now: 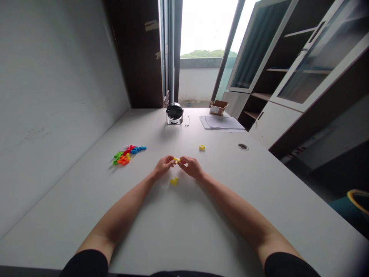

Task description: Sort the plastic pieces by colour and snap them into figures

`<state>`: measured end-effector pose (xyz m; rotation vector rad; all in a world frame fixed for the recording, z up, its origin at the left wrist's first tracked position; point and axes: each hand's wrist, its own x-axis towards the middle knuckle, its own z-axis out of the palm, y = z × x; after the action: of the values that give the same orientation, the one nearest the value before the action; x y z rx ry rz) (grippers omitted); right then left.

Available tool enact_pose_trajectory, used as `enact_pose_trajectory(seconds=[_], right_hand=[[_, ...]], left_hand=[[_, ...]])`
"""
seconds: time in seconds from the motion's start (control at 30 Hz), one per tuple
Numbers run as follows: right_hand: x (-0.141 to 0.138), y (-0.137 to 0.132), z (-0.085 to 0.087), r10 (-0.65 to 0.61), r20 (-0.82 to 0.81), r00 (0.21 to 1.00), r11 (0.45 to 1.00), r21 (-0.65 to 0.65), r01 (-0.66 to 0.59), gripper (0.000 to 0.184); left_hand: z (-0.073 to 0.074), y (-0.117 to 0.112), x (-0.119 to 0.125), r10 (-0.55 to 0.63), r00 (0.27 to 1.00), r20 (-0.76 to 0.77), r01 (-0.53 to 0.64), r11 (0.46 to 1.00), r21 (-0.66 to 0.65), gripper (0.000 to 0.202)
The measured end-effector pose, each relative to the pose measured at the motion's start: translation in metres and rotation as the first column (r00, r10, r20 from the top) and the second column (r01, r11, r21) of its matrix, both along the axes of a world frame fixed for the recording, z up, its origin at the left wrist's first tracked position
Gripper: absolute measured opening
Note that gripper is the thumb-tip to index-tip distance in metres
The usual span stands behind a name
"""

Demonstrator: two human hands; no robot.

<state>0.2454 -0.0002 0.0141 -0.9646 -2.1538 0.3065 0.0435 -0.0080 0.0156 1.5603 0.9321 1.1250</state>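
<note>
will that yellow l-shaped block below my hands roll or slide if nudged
Likely slides: the yellow block looks angular and lies flat on the smooth table. Probably light and rigid, judging by its small plastic look.

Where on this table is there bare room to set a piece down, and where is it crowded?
Bare: the wide stretch of table right of the right hand, this side of the cable hole; also the near-left part, this side of the coloured pile. Crowded: where the left hand and right hand pinch a yellow piece, a second yellow piece lying just nearer.
</note>
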Motion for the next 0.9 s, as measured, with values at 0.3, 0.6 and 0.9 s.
enact_pose_trajectory(seconds=[0.3,0.6,0.9], right_hand=[[0.0017,-0.0017,0.0009,0.008,-0.040,0.999,1.000,0.011,-0.007,0.030],[-0.0003,-0.0034,0.0029,0.066,0.074,0.995,0.981,0.176,-0.078,0.028],[0.0007,0.0029,-0.0043,0.032,-0.024,0.999,0.991,0.130,-0.028,0.024]], left_hand=[[0.0025,-0.0015,-0.0017,0.062,0.997,-0.037,-0.063,0.998,-0.019,0.032],[0.0029,-0.0029,-0.0030,0.067,0.990,-0.126,-0.065,0.998,0.019,0.045],[0.0004,-0.0007,0.0013,0.033,0.999,0.031,-0.033,0.999,-0.011,0.037]])
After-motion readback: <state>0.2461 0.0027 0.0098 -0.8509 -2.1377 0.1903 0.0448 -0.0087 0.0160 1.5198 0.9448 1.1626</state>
